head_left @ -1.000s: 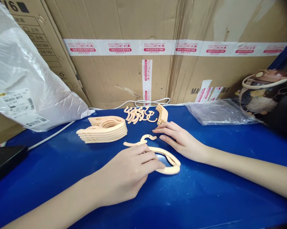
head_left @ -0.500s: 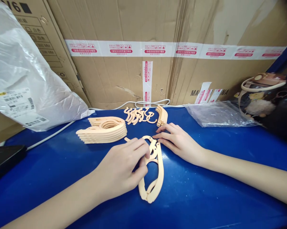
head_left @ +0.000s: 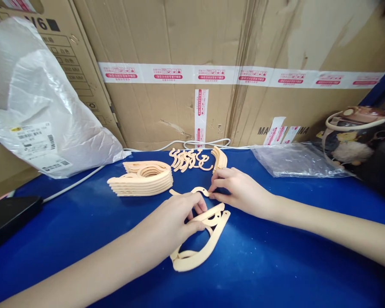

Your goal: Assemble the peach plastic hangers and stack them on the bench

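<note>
My left hand [head_left: 182,218] is closed on a cream folding hanger [head_left: 205,252], its thumb and fingers pinching one arm of it. The hanger's lower end points toward me and its upper ends tilt to the right. Just beyond it, my right hand [head_left: 239,188] pinches the end of a loose curved hanger hook [head_left: 199,189], which lies on the blue table. A stack of folded hangers [head_left: 144,182] sits to the left. Behind are several loose hooks [head_left: 186,159] and a small stack of curved pieces [head_left: 219,158], close to my right fingers.
A white plastic parcel bag [head_left: 51,115] leans at the left, above a black device [head_left: 14,216] with a white cable [head_left: 73,184]. Large cardboard boxes [head_left: 166,111] stand behind the blue table [head_left: 275,265]. On the right are a clear plastic bag [head_left: 298,160] and a brown-lidded cup [head_left: 349,137].
The hanger in my left hand has turned, its upper ends swinging right and away from the hook. My right fingers have closed on the hook's end. The view has shifted slightly.
</note>
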